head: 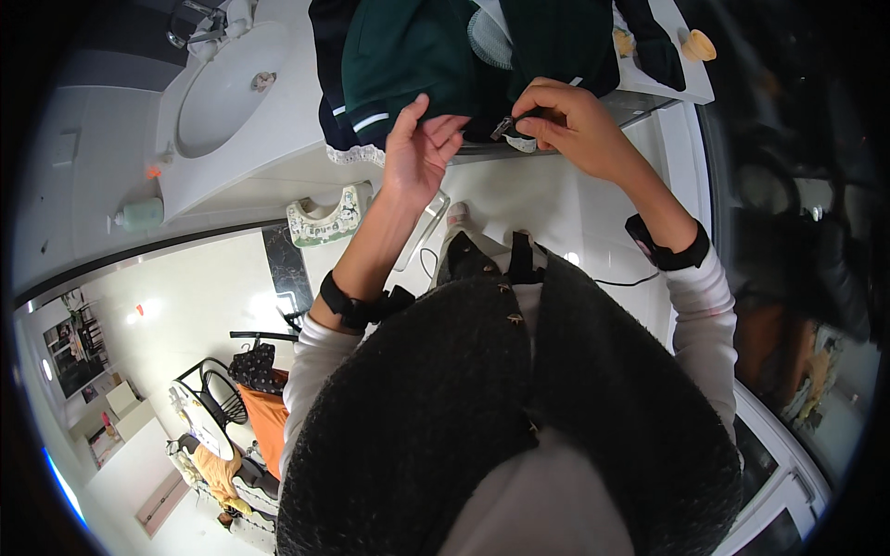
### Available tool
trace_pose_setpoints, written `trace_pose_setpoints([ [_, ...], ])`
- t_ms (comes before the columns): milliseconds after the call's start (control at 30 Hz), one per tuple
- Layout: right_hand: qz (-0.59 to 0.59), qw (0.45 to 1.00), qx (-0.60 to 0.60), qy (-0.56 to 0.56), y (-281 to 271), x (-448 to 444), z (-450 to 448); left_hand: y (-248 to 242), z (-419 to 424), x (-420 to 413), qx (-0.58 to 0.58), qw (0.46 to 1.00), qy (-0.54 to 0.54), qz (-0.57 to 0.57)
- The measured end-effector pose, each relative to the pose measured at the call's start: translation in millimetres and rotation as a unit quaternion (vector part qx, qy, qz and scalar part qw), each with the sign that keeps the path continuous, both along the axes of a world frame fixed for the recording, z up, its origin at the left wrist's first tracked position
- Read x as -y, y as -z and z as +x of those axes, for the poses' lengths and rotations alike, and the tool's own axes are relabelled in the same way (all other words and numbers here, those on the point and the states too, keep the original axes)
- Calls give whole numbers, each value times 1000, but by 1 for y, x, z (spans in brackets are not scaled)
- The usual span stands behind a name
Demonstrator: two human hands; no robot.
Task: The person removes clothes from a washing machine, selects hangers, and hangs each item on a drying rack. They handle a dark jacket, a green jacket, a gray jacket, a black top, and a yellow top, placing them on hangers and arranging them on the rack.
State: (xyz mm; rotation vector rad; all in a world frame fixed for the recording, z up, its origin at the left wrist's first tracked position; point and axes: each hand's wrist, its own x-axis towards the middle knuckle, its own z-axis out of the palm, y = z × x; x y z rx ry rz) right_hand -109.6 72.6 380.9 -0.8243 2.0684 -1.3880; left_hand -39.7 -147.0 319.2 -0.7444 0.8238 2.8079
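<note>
A dark green garment (pixel 410 62) with white stripes lies over the counter at the top, above darker cloth edged with white lace (pixel 354 154). My right hand (pixel 573 125) pinches a small metal fastener (pixel 502 128) on dark material at the garment's lower edge. Whether it is a clip or a zip part is too small to tell. To the left, my left hand (pixel 423 149) is turned palm up with its fingers apart and slightly curled. It holds nothing visible, and its fingertips are at the green hem; whether they touch the cloth is unclear.
A white washbasin (pixel 208 104) with a chrome tap (pixel 208 28) is set into the counter at left. A yellow cup (pixel 699 45) stands on the right corner. Below are a printed plastic stool (pixel 327 217) and a black cord (pixel 629 283) on the floor.
</note>
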Motion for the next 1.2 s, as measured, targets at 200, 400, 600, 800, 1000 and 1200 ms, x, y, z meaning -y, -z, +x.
trace_pose_setpoints([
  [200, -98, 995, -16, 6, 13, -5, 0, 3, -6, -12, -17, 988, 97, -116],
  [400, -98, 994, -37, 14, 17, -5, 2, -5, -22, -13, 64, 988, 110, -89],
  [600, -74, 996, -25, 43, 11, -10, 11, -45, 8, -18, -33, 989, 89, -116],
  [800, -99, 994, -27, 41, -3, -14, 15, -64, 18, -11, -162, 939, 127, -277],
  [1000, -27, 995, -93, 21, -13, -12, 18, -52, -3, -26, -172, 912, 117, -353],
  [1200, -62, 993, -93, 34, -14, -11, 18, -51, -9, -34, -218, 901, 81, -366],
])
